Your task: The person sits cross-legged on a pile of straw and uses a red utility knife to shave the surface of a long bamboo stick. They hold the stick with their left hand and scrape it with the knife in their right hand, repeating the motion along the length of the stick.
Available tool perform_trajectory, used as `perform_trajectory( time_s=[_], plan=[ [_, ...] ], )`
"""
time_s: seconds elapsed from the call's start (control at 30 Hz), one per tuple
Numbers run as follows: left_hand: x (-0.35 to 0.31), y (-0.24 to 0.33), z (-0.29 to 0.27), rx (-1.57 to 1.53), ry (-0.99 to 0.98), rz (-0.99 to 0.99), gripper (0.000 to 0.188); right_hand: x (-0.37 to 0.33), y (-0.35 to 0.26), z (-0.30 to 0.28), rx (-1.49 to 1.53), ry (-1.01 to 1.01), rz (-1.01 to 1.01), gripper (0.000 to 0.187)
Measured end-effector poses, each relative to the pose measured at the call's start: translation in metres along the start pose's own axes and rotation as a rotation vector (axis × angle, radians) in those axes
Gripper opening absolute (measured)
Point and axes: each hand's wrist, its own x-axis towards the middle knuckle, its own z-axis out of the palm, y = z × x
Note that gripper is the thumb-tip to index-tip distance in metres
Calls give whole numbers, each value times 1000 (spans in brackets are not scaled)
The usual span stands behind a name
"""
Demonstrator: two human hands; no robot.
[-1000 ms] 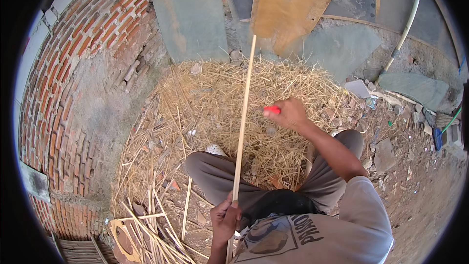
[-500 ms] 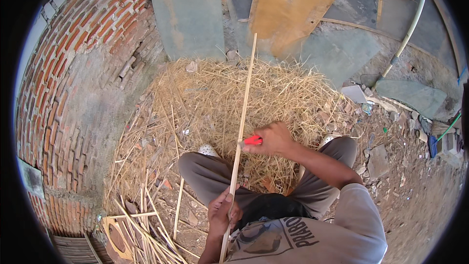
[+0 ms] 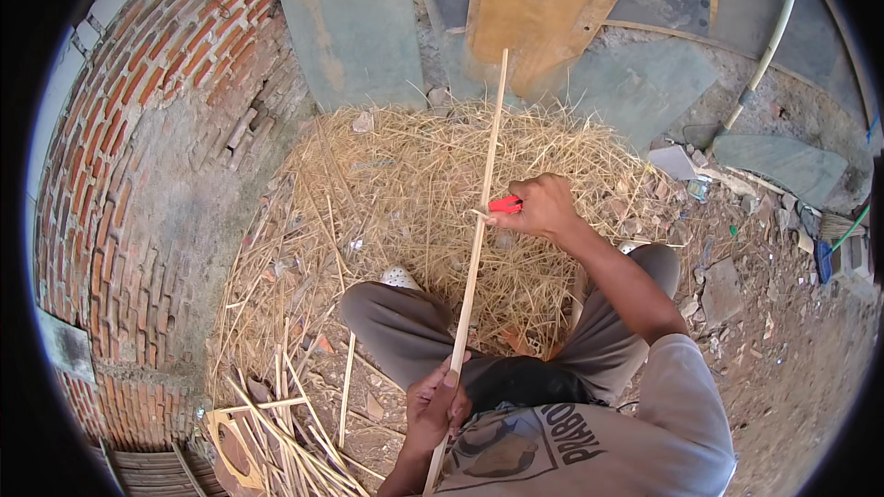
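A long, pale bamboo strip (image 3: pixel 476 258) slants up and away from my lap. Its lower part is wrapped in the closed fingers of my left hand (image 3: pixel 436 408), close to my left thigh. Farther up, my right hand (image 3: pixel 539 207) is closed on a red-handled knife (image 3: pixel 505 204), held against the right side of the strip. The blade is too small and hidden to make out. A small shaving (image 3: pixel 480 213) sticks out from the strip beside the knife.
Thin shavings (image 3: pixel 414 166) cover the ground before my crossed legs. Several cut strips (image 3: pixel 281 433) lie in a pile at lower left, by a brick wall (image 3: pixel 120 184). Grey and brown boards (image 3: pixel 354 32) lean at the back; rubble (image 3: pixel 723 290) lies to the right.
My right hand and the knife have slid farther up the strip, away from me. A shaving now curls up beside the knife. The strip's far end has shifted slightly right.
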Motion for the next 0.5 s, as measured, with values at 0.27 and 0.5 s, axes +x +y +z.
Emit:
perform_trajectory(
  time_s=[0.27, 0.5],
  plan=[
    [-13, -1, -6, 88, -20, -21, 37, 17, 29, -1, -24, -47, 179, 76],
    [-23, -5, -13, 175, -65, 9, 38, 33, 47, -7, -24, 14, 251, 72]
  ],
)
